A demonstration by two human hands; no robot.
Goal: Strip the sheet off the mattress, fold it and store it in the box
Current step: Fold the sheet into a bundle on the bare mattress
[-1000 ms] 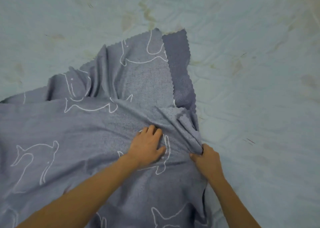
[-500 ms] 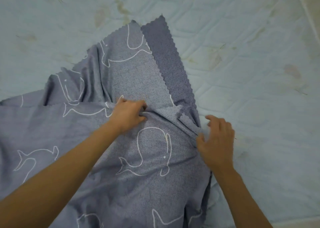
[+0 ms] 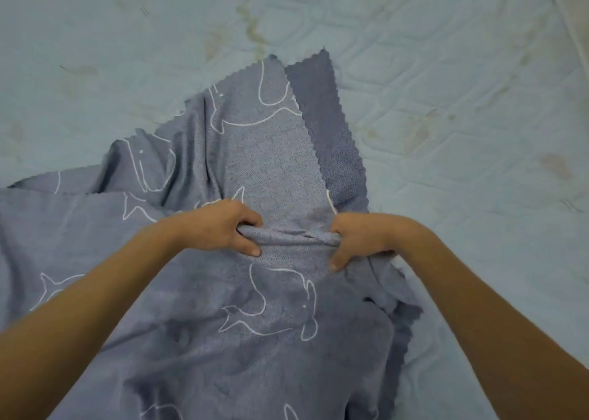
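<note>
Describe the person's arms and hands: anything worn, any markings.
Both forearms are bare as far as the frame shows them; no sleeve or cuff is in view. The left hand and the right hand wear no gloves, and no ring, watch or band shows. The nails that show look short and unpainted. No markings are visible.

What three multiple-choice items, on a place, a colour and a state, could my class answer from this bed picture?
1. Where does the sheet lie? A in a box; B on the mattress; C on a chair.
2. What colour are its whale outlines? A white; B red; C black.
3. What are the hands doing? A lying flat; B hanging idle; C left hand and right hand each gripping a bunched ridge of sheet.
Answers: 1 B, pale quilted mattress shows round the cloth; 2 A, thin white lines on grey-blue; 3 C, fingers curl round the ridge.
</note>
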